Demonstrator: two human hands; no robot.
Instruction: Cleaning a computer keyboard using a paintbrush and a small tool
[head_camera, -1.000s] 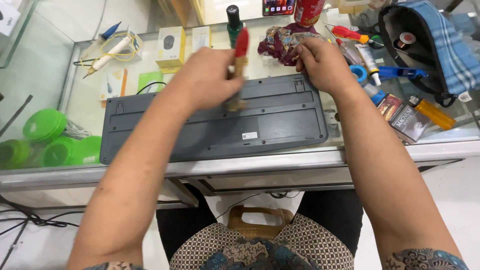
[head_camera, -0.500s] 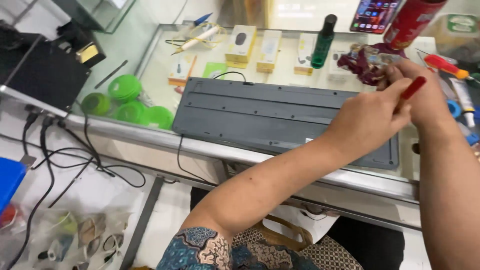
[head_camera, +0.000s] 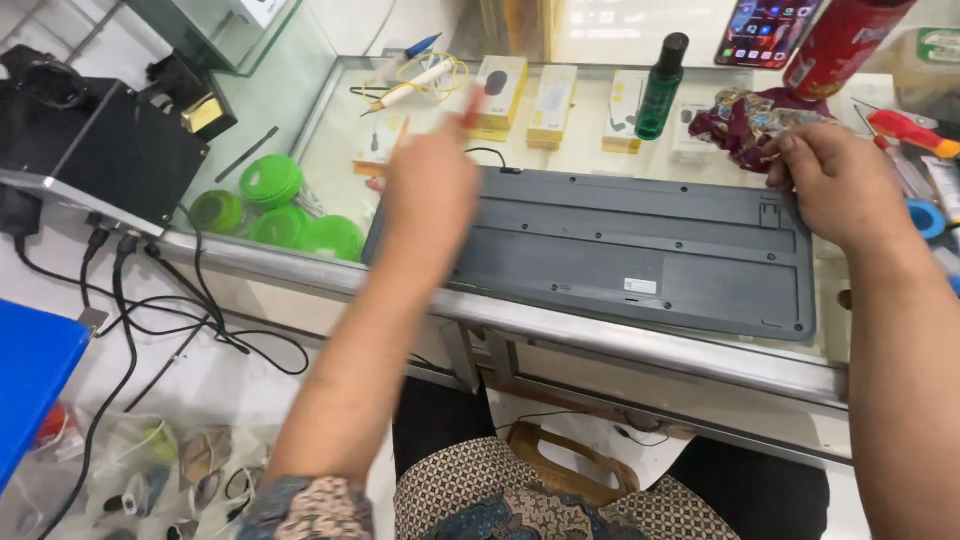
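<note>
Since the earlier frame, the left hand (head_camera: 430, 190) has moved away from the right hand, to the left end of the keyboard (head_camera: 610, 250), and now it hovers above that far-left corner. Its grip is mostly closed, with one finger stretched toward the far side; a small red tip (head_camera: 470, 107) shows at the fingers, blurred, so I cannot tell what it has hold of. The right hand (head_camera: 835, 185) rests on the far-right corner of the keyboard, fingers curled down over the edge, pressing it and holding nothing else.

The keyboard is dark grey and lies upside down on the glass table (head_camera: 560, 325), near the front edge. Just beyond the right hand lies a crumpled dark red wrapper (head_camera: 745, 120). Far of the keyboard stand a green bottle (head_camera: 660, 90) and a row of small yellow and white boxes (head_camera: 553, 100). To the left, under the glass, are round green lids (head_camera: 275, 205). Further left sits a black device (head_camera: 90, 150) with cables (head_camera: 150, 300) that hang down to the floor.
</note>
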